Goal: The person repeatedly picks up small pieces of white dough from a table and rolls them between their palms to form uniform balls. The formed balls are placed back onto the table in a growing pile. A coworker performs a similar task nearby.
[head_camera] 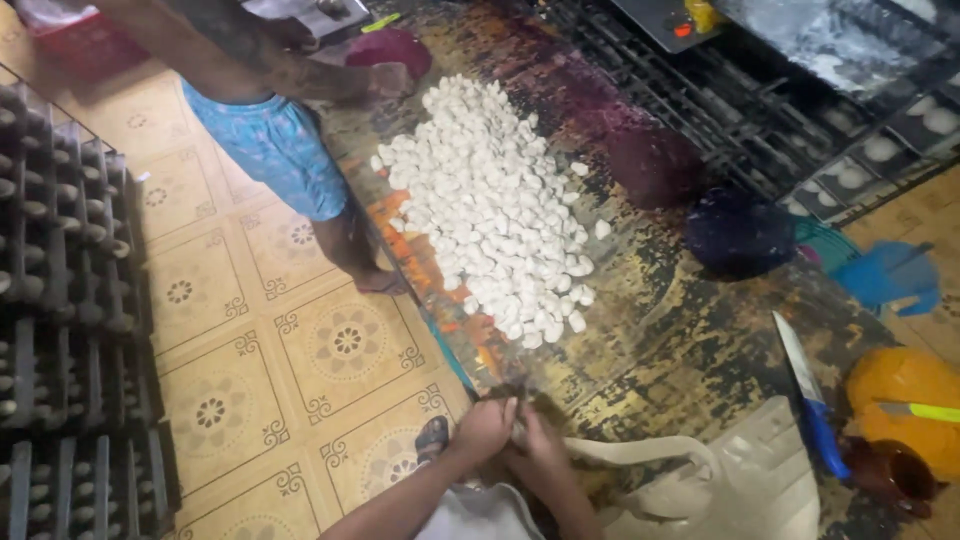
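Observation:
At the near edge of a worn, paint-stained table [670, 340], my left hand [484, 428] and my right hand [535, 442] are pressed together, fingers closed on something small that I cannot make out. Just to the right of my hands sits a pale dough mass [700, 480], stretched into a thick rope. A large heap of small white dough pieces [495, 210] lies on the table beyond my hands.
Another person in blue shorts [270, 140] stands at the table's left side, a hand on a maroon dough ball [388, 48]. Dark maroon [652, 165], navy [738, 232] and orange [905, 400] dough balls lie right. A blue-handled knife [805, 395] lies there. Black racks [60, 300] stand left.

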